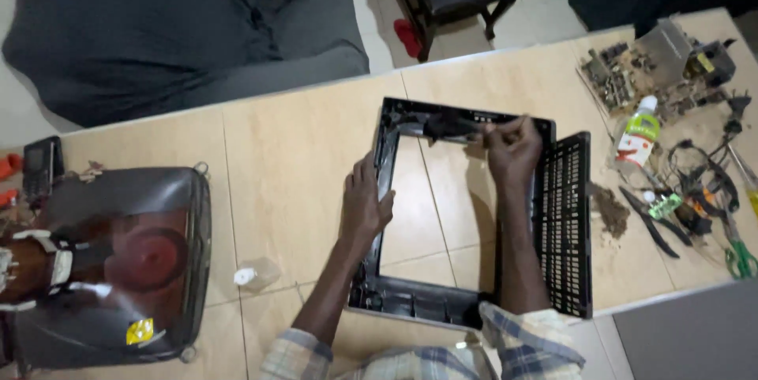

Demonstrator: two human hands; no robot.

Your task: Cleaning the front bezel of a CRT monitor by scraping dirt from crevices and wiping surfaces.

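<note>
A person's left hand (365,205) is gripping the black TV frame (474,214) lying mid-counter while right-hand fingers (505,129) are pinching a tool (unclear) at its far edge; slipping risks cracking the plastic.

The frame (384,214) is black plastic with a dull sheen; the grille (564,222) is matt black plastic. The tabletop (292,159) looks smooth and beige. The picture tube (150,262) is glossy glass.
</note>
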